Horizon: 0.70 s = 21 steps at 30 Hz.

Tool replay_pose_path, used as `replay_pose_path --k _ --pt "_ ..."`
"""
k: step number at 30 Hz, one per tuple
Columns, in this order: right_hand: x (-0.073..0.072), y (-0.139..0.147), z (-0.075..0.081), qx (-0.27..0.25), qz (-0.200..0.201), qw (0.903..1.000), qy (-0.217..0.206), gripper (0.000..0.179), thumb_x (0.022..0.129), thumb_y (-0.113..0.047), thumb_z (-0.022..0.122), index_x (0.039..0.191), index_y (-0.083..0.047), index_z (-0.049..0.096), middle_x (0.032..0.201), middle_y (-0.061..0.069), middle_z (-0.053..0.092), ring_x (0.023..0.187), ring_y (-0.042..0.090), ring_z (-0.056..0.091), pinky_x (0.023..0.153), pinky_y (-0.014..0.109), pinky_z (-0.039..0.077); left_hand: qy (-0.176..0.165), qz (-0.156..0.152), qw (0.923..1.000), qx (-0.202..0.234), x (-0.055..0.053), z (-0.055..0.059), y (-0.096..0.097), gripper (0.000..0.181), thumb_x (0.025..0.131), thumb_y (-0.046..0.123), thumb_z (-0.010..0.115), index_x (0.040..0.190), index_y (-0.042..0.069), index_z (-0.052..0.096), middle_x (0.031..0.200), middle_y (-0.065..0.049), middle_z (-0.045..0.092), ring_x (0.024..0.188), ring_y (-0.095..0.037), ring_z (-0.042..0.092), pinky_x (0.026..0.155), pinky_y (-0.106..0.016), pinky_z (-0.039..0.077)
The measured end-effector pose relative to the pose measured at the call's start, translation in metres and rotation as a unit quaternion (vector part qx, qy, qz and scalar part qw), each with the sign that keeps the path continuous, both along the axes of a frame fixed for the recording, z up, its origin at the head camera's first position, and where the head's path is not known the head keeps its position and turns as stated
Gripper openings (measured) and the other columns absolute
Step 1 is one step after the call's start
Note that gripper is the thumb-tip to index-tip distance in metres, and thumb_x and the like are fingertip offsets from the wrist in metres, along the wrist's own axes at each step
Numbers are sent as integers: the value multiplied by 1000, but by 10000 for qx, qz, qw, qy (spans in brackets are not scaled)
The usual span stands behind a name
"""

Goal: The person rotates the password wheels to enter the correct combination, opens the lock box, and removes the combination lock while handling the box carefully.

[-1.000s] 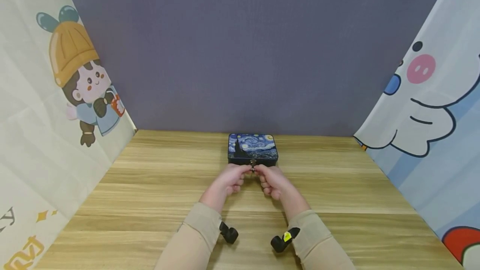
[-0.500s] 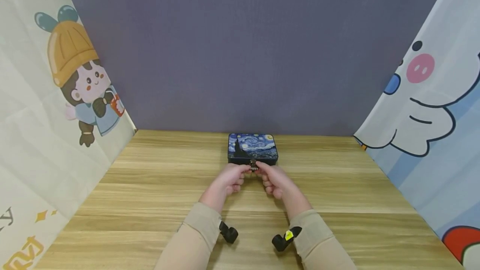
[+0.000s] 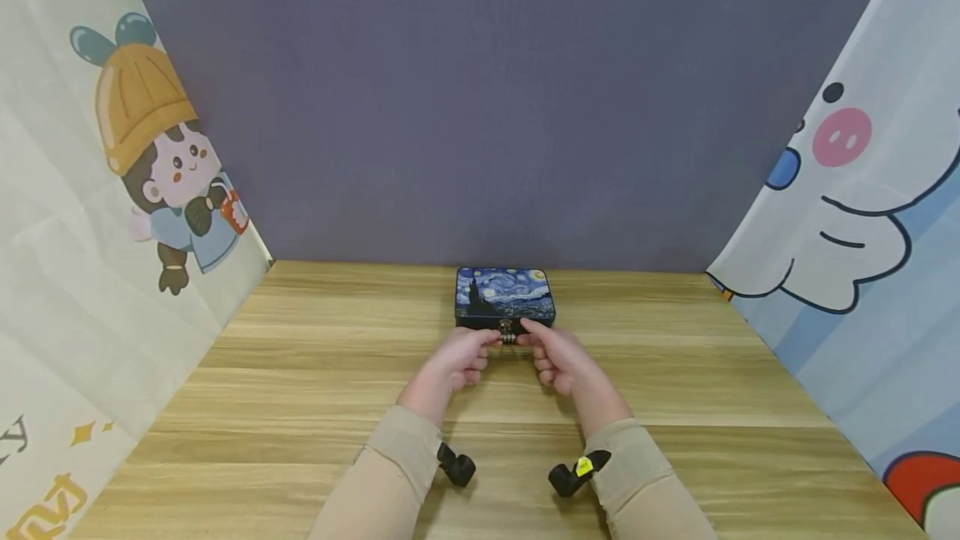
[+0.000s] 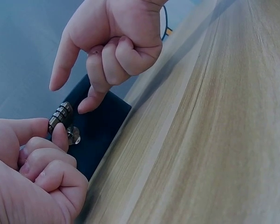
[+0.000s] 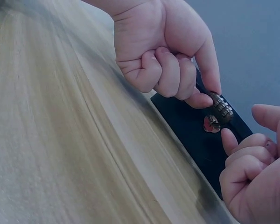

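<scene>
A small dark tin box (image 3: pixel 504 294) with a starry-night painting on its lid stands shut on the table, near the back. At its front a small combination padlock (image 5: pixel 220 107) with several number dials sits beside a round metal clasp (image 5: pixel 211 124). My left hand (image 3: pixel 463 355) pinches one end of the padlock between thumb and index finger, its other fingers curled in. Just off the padlock's other end is my right hand (image 3: pixel 561 361); its thumb and index finger are spread apart with nothing between them, and the remaining fingers are folded.
The wood-grain table (image 3: pixel 337 373) reaches back to a grey-purple partition (image 3: pixel 480 107). Cartoon-printed cloths flank it: one at left (image 3: pixel 60 190) and another at right (image 3: pixel 862 257). Small black cameras are strapped to both wrists.
My right hand has drawn a little to the right and its thumb and index finger have come off the padlock, leaving its dials visible. The left hand and the box stay put.
</scene>
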State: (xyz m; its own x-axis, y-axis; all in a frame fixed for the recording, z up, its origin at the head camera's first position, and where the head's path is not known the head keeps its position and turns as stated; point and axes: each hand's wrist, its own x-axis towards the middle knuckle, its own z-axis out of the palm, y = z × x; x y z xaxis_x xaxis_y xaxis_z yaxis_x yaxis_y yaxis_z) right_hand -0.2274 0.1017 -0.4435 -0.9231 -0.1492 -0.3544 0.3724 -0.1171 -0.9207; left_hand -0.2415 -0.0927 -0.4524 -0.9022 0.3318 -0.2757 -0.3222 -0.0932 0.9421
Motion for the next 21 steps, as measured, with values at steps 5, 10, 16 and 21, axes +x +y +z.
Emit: replay_pose_path --k 5,10,16,21 --pt "0 0 0 -11 -1 10000 -6 51 94 -44 70 114 2 60 57 -11 30 45 3 22 41 19 20 -11 -11 10000 2 1 1 -1 33 101 23 60 110 -9 61 58 9 28 45 -4 19 40 -19 19" --pt "1 -4 1 -206 97 9997 -25 45 96 -38 69 111 3 59 55 -10 29 43 3 23 39 19 19 -54 -26 10000 -11 1 2 -2 33 102 24 60 112 -8 62 60 8 30 46 -4 20 40 -20 20" --pt "1 -8 -2 -355 166 9992 -27 41 94 -34 71 107 4 59 54 -10 28 43 3 23 38 18 19 -123 -44 9999 -10 2 3 -2 36 102 23 59 116 -10 61 60 8 31 47 -5 20 41 -20 20" --pt "1 -11 -5 -466 182 9987 14 28 94 -28 71 91 -2 62 54 -10 28 43 2 23 38 18 19 -93 -36 9999 15 2 2 -1 34 101 22 60 113 -10 62 60 8 32 46 -5 21 42 -20 20"
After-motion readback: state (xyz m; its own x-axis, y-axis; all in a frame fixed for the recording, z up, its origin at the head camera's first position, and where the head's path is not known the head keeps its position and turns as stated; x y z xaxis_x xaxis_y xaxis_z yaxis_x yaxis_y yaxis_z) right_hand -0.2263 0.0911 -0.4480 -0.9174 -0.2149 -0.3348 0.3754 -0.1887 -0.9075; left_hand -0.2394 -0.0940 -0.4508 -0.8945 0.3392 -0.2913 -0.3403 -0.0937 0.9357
